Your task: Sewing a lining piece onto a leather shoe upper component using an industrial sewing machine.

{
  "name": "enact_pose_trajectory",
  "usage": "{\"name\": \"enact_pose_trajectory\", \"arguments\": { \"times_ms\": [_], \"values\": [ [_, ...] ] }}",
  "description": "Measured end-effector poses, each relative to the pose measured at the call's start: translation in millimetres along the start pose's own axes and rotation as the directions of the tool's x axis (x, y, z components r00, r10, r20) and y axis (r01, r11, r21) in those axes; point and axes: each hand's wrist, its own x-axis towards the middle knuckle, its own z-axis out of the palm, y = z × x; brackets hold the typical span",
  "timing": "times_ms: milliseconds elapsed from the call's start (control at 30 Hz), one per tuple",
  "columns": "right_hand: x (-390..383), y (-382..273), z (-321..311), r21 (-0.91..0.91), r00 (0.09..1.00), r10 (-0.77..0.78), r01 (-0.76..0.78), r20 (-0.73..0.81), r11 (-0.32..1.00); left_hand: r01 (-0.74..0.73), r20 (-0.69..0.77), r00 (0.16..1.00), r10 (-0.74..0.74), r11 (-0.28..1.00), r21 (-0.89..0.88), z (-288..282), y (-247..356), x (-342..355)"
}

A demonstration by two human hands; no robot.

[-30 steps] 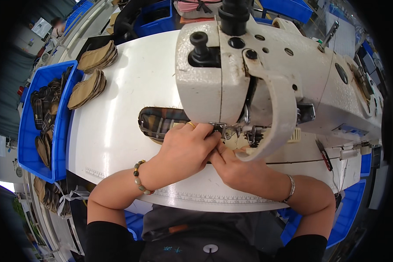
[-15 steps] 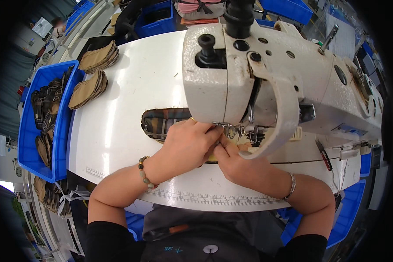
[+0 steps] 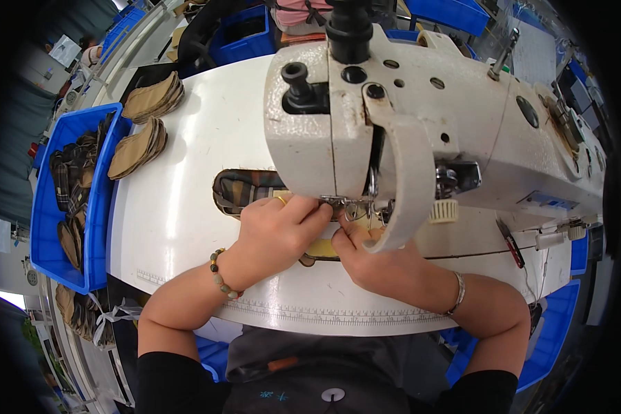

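Observation:
A plaid fabric piece with a dark edge (image 3: 241, 188) lies on the white sewing table, its right end running under the head of a white sewing machine (image 3: 307, 145). My left hand (image 3: 277, 231) has its fingers closed on the piece's near edge, beside the metal presser foot (image 3: 345, 204). Just right of it, my right hand (image 3: 376, 261) is closed with thumb and finger pinched near the needle. What it pinches is hidden by the fingers and the white curved guard (image 3: 415, 186). A yellow patch (image 3: 323, 248) shows between the hands.
Two stacks of tan, sole-shaped pieces, the far stack (image 3: 152, 96) and the nearer stack (image 3: 138, 148), lie at the table's far left. Beside them stands a blue bin (image 3: 98, 248) of plaid pieces. Red-handled thread snips (image 3: 510, 243) lie at the right.
My right hand has drawn slightly apart from the left, showing more of the yellow patch. The machine head sits further left in the picture, and so does the plaid piece.

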Motion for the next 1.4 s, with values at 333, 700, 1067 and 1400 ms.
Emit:
{"name": "enact_pose_trajectory", "arguments": {
  "times_ms": [333,700,1067,1400],
  "values": [
    [1.0,-0.9,0.5,0.058,0.999,0.039,-0.039,0.001,0.998,0.007,0.148,0.989,0.003,0.998,-0.069,-13.4,6.0,4.7],
    [-3.6,-8.8,5.8,0.015,0.999,0.007,-0.006,-0.032,1.0,0.118,0.281,0.959,-0.042,0.959,-0.259,-9.3,7.0,10.1],
    [-4.7,-13.4,-0.1,0.003,0.999,-0.014,0.013,0.053,1.0,0.028,0.164,0.986,-0.029,1.0,0.006,-9.5,20.8,9.2],
    [-1.3,-15.1,-9.7,0.047,0.984,-0.002,-0.007,0.177,0.999,0.096,0.337,0.941,-0.017,0.971,-0.221,-10.9,2.8,11.0]
  ]
}}
